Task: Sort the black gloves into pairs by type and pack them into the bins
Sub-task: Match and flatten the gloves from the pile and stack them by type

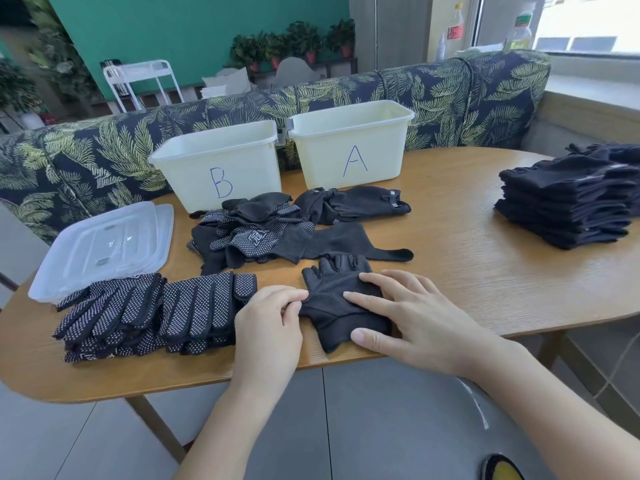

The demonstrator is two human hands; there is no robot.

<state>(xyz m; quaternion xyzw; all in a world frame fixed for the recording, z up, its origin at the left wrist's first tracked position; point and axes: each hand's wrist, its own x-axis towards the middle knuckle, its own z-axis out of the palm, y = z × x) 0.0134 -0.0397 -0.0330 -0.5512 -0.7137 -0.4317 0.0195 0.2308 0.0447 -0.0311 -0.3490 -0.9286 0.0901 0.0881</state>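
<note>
Under the spread fingers [372,282] of the right hand [412,317] lies a plain black glove [332,306], pressed flat on the desk [467,271] near its front edge; those fingers are straight, holding nothing. Just left of them, the left hand [268,323] pinches the glove's edge between thumb and fingertips. The step looks like smoothing or lining up a plain-type glove, and the next move probably calls for a matching one from the loose pile. That mixed heap of gloves [256,233] sits just beyond the fingers, dotted and plain ones tangled together. Left of the left fingers rests a stack of dotted gloves [156,313], with clear lids [104,244] behind it. Well off to the right stands a tall stack of plain gloves [564,202]. Farthest beyond the fingers stand bin B [221,164] and bin A [353,143]; from this angle no gloves show inside either, though their floors are hidden.
</note>
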